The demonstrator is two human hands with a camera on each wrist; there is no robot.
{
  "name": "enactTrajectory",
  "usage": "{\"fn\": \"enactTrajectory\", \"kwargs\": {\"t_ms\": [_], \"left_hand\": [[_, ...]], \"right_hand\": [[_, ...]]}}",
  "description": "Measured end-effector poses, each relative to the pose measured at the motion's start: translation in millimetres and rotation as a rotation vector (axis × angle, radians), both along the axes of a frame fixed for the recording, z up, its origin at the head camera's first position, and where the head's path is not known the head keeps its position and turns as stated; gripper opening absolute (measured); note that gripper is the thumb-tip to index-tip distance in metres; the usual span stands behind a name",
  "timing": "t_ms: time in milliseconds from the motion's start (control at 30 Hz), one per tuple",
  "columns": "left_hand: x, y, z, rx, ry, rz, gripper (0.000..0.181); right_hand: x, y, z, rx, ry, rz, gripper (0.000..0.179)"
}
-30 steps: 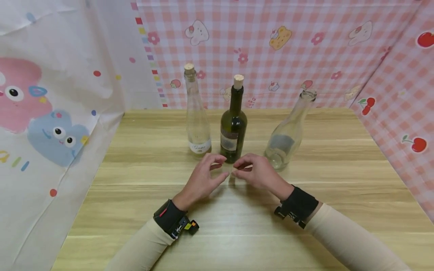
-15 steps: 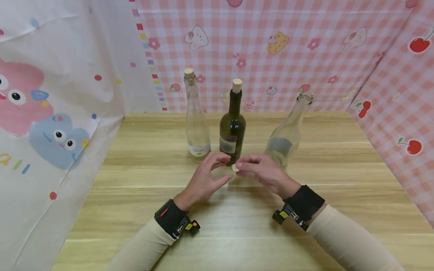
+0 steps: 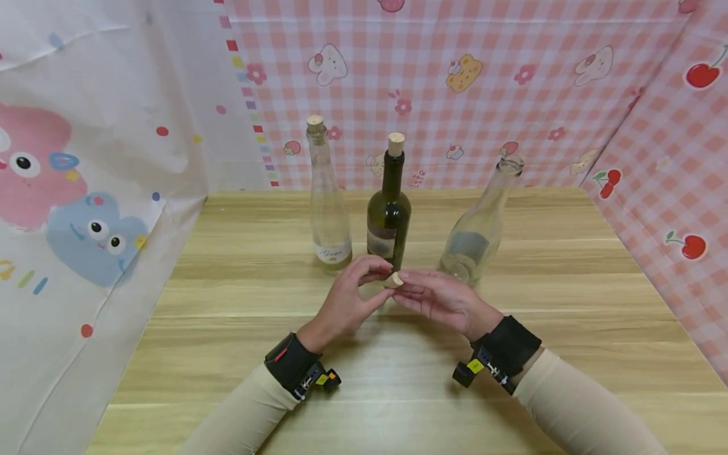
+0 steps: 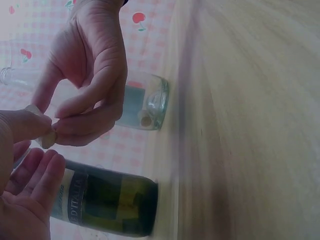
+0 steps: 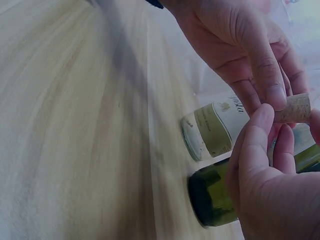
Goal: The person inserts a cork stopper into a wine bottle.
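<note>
A short pale cork (image 5: 294, 109) is held up between my two hands, in front of the bottles. My left hand (image 3: 347, 300) pinches it, the thumb lying across its side in both wrist views. My right hand (image 3: 440, 300) has fingertips at the two ends of the cork, its lower fingers loosely bent with the palm partly turned up. Just behind the hands stands a dark green wine bottle (image 3: 391, 212) with a cork (image 3: 396, 144) in its neck. Left of it is a clear bottle (image 3: 330, 208), also corked. At right, another clear bottle (image 3: 480, 218) has a bare, open mouth.
The bottles stand on a wood-grain table (image 3: 375, 392). Behind it hangs a pink checked cloth (image 3: 364, 88), with a patterned white cloth (image 3: 170, 76) at the left. Black straps with small cameras circle both wrists.
Half a second ago the cork was in my right hand, the left fingers apart from it. Since then the left fingers have closed on it, and the right hand has turned its palm upward.
</note>
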State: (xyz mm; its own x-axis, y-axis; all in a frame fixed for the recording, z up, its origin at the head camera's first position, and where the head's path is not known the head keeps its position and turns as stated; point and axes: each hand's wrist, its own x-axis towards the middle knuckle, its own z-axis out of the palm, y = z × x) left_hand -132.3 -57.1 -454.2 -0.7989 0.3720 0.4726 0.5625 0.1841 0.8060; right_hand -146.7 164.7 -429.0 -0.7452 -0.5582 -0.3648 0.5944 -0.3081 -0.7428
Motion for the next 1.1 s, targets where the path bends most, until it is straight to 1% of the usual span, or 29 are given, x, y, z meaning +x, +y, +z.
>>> {"fn": "enactTrajectory", "kwargs": {"t_ms": [100, 233, 333, 467, 667, 900, 1100], "left_hand": [[0.8, -0.2, -0.8, -0.015, -0.003, 0.011, 0.042], [1.5, 0.2, -0.9, -0.028, -0.009, 0.025, 0.036], [2.3, 0.7, -0.4, -0.026, -0.013, 0.031, 0.033], [3.4, 1.0, -0.1, -0.032, -0.001, 0.049, 0.032], [4.6, 1.0, -0.2, -0.038, 0.012, 0.065, 0.032], [5.9, 0.7, -1.4, -0.054, -0.018, 0.068, 0.029], [5.2, 1.2, -1.9, -0.047, -0.019, 0.078, 0.029]], "right_hand": [[0.9, -1, -1.6, -0.024, -0.040, -0.018, 0.020], [1.7, -3, -3.8, -0.049, -0.065, -0.026, 0.020], [2.3, -3, -6.0, -0.073, -0.066, -0.022, 0.021], [3.4, -3, -8.9, -0.102, -0.067, -0.011, 0.020], [3.7, -3, -12.9, -0.109, -0.063, -0.005, 0.019], [4.5, -2, -14.2, -0.067, -0.040, -0.005, 0.023], [2.8, 1, -8.5, 0.015, 0.050, -0.045, 0.026]]}}
